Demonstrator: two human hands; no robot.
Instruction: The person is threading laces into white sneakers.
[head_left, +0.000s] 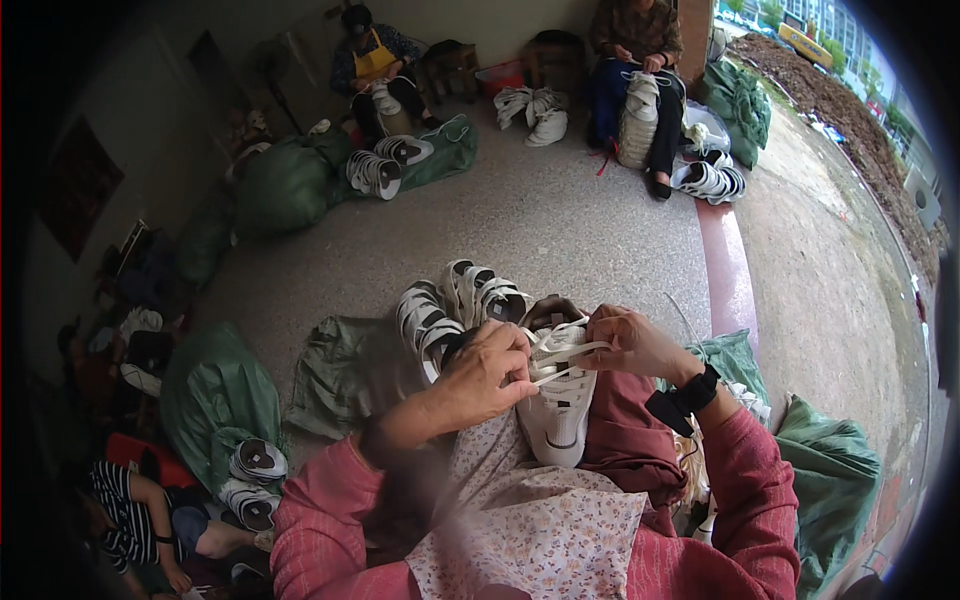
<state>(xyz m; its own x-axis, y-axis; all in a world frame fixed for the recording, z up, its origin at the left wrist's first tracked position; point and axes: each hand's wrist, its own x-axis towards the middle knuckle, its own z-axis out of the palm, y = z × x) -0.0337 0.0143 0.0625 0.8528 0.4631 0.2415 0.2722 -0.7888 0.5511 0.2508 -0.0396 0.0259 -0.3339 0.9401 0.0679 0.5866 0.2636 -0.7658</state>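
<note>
Beyond and left of the white sneaker (556, 420), dark-and-white shoes (422, 318) crowd close to the left hand (485, 372). The sneaker rests on the person's lap, toe toward the body, between the hands; the left and the right hand (636, 345) each pinch its pale lace (572, 353). Left of the sneaker bulges a green sack (215, 395), right of it another green sack (825, 475), their contents hidden.

Close head-worn fisheye view, angled forward and downward
</note>
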